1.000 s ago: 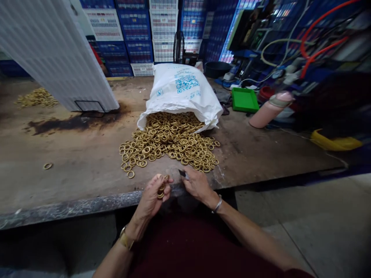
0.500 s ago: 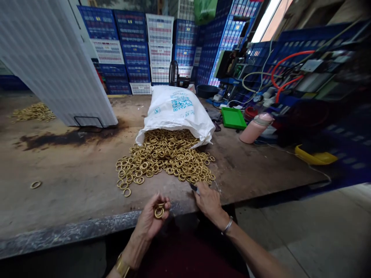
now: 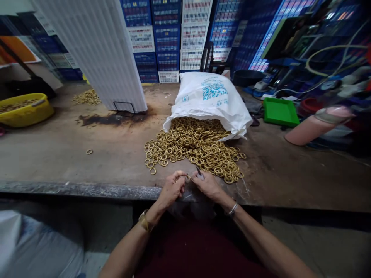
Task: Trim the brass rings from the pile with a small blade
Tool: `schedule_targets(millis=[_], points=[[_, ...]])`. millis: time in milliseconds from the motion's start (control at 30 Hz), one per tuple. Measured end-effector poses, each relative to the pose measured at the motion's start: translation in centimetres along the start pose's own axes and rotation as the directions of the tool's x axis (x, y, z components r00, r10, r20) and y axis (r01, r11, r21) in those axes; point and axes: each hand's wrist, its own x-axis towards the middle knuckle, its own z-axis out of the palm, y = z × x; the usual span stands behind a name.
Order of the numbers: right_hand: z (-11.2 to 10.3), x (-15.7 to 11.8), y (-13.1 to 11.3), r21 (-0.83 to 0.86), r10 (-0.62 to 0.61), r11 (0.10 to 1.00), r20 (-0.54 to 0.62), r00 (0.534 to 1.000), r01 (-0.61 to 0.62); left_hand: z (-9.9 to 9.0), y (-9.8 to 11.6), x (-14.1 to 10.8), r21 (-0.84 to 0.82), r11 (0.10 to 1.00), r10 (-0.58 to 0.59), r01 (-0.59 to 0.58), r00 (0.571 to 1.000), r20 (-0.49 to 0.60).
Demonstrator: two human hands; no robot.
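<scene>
A heap of brass-coloured rings (image 3: 199, 148) spills from the mouth of a white sack (image 3: 211, 96) onto the wooden table (image 3: 121, 154). Just in front of the heap, my left hand (image 3: 173, 188) has its fingers closed on a ring (image 3: 188, 177), seen nearly edge-on between both hands. Beside it, my right hand (image 3: 209, 186) grips a small knife (image 3: 198, 170), its dark blade pointing up and away; its fingertips are at the same ring. Whether more rings lie inside my left palm is hidden.
One loose ring (image 3: 89, 152) lies to the left. A corrugated white panel (image 3: 116, 58) stands behind it, with a yellow basin (image 3: 26, 110) at far left. On the right are a green tray (image 3: 280, 112) and a pink bottle (image 3: 314, 127).
My left hand has turned over and come up to my right hand, a ring now between their fingertips. The view has swung left, bringing the yellow basin into sight.
</scene>
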Motion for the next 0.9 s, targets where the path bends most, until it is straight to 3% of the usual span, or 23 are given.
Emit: schedule_targets(millis=[167,333,467,600,900], points=[[0.3,-0.3,-0.3,0.216,0.106,0.968,0.099,0.989,-0.125,0.1,-0.4,0.0,-0.062,0.998,-0.013,0.015,0.999,0.032],[0.4,-0.3,-0.2,0.335,0.125,0.927,0.152,0.98,-0.17,0.1,-0.8,0.0,-0.08,0.997,-0.014,0.019,0.998,0.065],[0.5,0.1,-0.2,0.291,0.142,0.943,0.085,0.986,-0.16,0.5,-0.8,-0.2,-0.01,0.999,0.038,-0.038,0.999,-0.002],[0.8,0.4,-0.1,0.235,0.073,0.969,0.053,0.996,-0.083,1.0,-0.5,-0.5,0.047,0.998,0.054,-0.052,0.997,-0.048],[0.8,0.4,-0.4,0.18,0.073,0.981,0.032,0.997,-0.077,0.9,-0.4,-0.8,-0.163,0.983,-0.054,0.083,0.983,0.173]])
